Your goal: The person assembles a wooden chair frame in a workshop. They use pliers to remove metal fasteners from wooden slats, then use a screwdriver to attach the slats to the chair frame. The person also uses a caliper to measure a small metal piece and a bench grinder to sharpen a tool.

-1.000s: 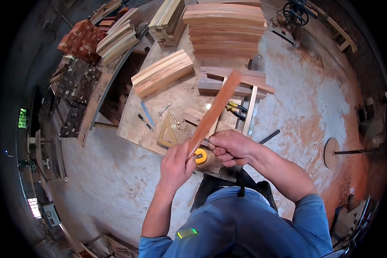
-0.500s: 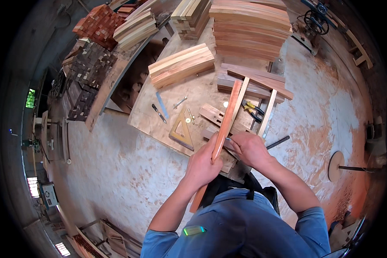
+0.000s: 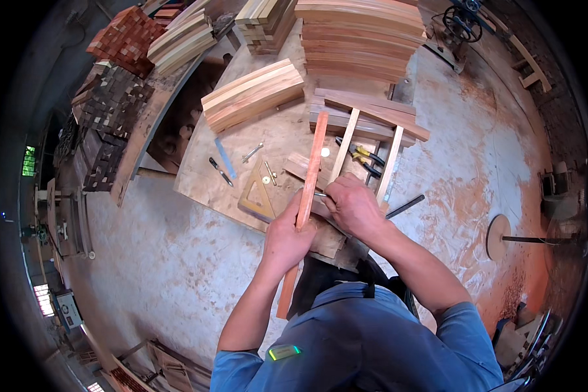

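Observation:
My left hand (image 3: 287, 234) is wrapped round a long reddish wooden strip (image 3: 316, 147), which stands slanted, its upper end over the workbench (image 3: 193, 170) and its lower end by my waist. Beside the strip, the fingers of my right hand (image 3: 357, 204) are closed. A thin, shiny metal end (image 3: 320, 194) shows between them and the strip; the rest of it is hidden. Just beyond my right hand lies a frame of pale wooden slats (image 3: 389, 164), resting at the far side on darker boards (image 3: 411, 121). Yellow-and-black pliers (image 3: 366, 155) lie between the slats.
On the bench's left are a triangle square (image 3: 259, 199), a pen (image 3: 221, 172), a blue ruler (image 3: 225, 157) and small metal tools (image 3: 253, 152). Wood stacks (image 3: 251, 98) stand behind, the tallest (image 3: 359, 49) at the back. A dark bar (image 3: 405, 206) juts past the bench's right side.
The whole view has shifted, so the bench appears further left. The strip stands more upright, still in my left hand. My right hand remains close beside it.

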Tool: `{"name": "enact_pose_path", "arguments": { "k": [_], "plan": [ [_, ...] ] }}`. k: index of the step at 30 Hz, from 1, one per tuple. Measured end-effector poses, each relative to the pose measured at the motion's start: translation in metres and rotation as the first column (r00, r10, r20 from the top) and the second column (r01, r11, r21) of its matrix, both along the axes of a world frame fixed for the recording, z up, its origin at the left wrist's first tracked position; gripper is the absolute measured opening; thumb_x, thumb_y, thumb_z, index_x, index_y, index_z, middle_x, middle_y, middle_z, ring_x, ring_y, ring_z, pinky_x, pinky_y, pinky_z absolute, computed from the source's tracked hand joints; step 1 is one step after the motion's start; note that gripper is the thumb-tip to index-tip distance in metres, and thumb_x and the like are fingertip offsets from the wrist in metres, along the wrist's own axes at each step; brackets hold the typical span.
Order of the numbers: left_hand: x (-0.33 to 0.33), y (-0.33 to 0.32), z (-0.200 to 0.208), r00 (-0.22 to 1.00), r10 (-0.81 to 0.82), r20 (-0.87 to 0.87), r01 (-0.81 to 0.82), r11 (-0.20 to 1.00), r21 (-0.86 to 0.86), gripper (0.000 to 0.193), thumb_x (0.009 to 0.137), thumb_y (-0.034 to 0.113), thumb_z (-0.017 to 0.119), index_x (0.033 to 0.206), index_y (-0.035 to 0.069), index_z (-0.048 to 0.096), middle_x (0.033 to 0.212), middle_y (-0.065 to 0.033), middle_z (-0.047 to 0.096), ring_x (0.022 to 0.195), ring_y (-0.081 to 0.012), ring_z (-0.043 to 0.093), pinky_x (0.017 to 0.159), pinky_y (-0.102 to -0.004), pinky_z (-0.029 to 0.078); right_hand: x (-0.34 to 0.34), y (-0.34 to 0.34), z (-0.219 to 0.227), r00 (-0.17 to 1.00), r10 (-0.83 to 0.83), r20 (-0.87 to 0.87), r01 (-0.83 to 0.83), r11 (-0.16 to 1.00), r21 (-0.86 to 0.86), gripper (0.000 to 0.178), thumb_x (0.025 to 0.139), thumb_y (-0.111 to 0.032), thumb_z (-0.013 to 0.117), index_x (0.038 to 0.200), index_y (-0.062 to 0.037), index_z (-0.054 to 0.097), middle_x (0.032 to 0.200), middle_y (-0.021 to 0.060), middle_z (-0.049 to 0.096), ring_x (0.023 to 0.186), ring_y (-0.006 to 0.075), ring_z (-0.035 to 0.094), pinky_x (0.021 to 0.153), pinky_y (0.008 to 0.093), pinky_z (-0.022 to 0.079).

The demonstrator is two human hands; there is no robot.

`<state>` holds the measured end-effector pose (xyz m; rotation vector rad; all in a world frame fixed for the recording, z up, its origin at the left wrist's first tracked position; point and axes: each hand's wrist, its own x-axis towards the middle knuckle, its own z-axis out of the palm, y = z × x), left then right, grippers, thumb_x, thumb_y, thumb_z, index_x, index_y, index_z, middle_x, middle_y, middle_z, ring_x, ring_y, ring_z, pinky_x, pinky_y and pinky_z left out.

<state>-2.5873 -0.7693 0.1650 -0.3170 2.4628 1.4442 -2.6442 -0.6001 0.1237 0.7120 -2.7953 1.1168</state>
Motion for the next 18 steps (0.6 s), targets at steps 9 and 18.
{"name": "enact_pose_path", "arguments": {
  "k": [9,18],
  "plan": [
    [0.007,-0.011,-0.005,0.932,-0.260,-0.252,0.190,0.944,-0.271,0.063,0.076,0.008,0.058,0.138,0.014,0.052,0.098,-0.0199,0.066,0.085,-0.0374,0.066,0.075,-0.0414,0.054,-0.009,0.022,0.015,0.619,0.305,0.723,-0.129,0.948,-0.290,0.029,0.095,-0.024,0.049,0.091,0.0002,0.066,0.082,0.0214,0.065,0.076,0.0347,0.064,0.072,0.0425,0.050],
    [0.020,-0.001,-0.021,0.935,-0.230,-0.270,0.173,0.960,-0.220,0.062,0.073,0.002,0.058,0.135,0.001,0.053,0.105,-0.0219,0.067,0.092,-0.0353,0.067,0.079,-0.0386,0.054,0.019,0.017,-0.019,0.957,0.126,0.262,-0.123,0.992,-0.026,0.021,0.089,-0.023,0.062,0.090,-0.0033,0.069,0.089,0.0165,0.068,0.085,0.0351,0.064,0.079,0.0437,0.051]
  ]
}}
